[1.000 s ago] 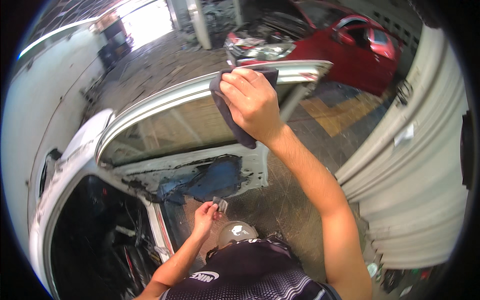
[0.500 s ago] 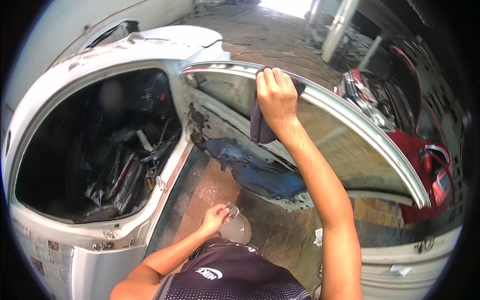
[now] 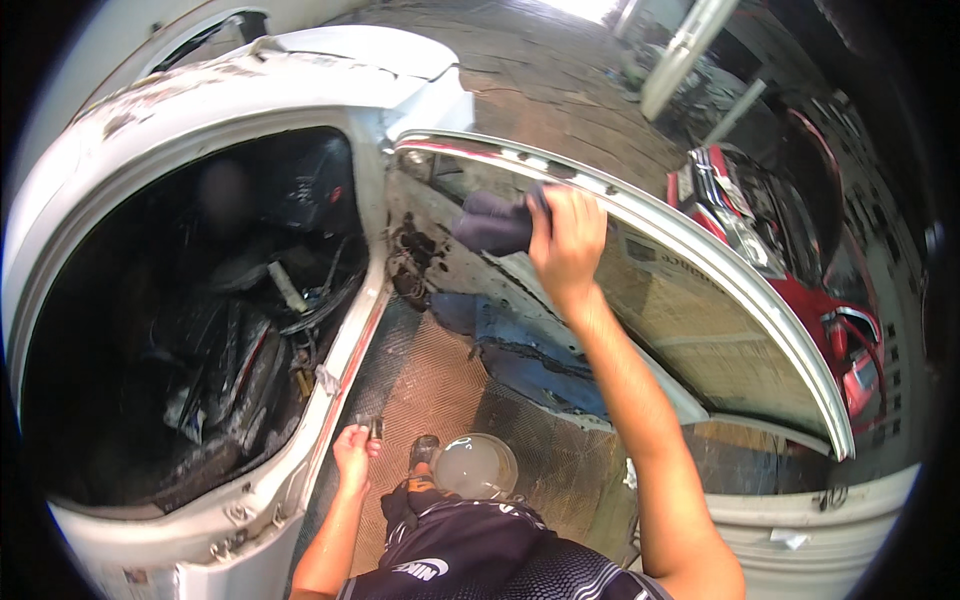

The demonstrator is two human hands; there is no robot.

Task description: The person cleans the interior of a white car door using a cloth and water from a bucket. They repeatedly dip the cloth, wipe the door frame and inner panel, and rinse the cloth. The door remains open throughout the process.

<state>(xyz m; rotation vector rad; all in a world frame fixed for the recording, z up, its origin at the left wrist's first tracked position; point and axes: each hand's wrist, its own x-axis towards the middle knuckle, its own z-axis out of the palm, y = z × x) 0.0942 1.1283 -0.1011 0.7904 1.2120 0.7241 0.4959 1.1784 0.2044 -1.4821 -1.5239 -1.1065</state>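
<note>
A bunched dark purple-grey cloth (image 3: 492,224) hangs from the closed fingers of my right hand (image 3: 572,238). This hand is raised beside the upper window frame (image 3: 690,238) of an opened white car door, in front of its glass (image 3: 735,325). My left hand (image 3: 353,455) is low by the door sill, pinching a small dark grey flat piece (image 3: 371,427) whose kind I cannot make out. Near my foot, a round container of cloudy water (image 3: 474,468) stands on the floor. The door's inner side has a blue sheet (image 3: 530,365) and dark smudges.
The white car body (image 3: 375,215) fills the left, its doorway opening on a dark interior with loose parts (image 3: 290,285). Ridged matting (image 3: 425,375) covers the floor. Far right stands a red car (image 3: 800,300) near a pale post (image 3: 690,55). A white ribbed panel (image 3: 810,530) lies at lower right.
My right hand has come down off the top of the window frame with the cloth, which now swings left. My left hand has moved left, away from the water container, toward the sill.
</note>
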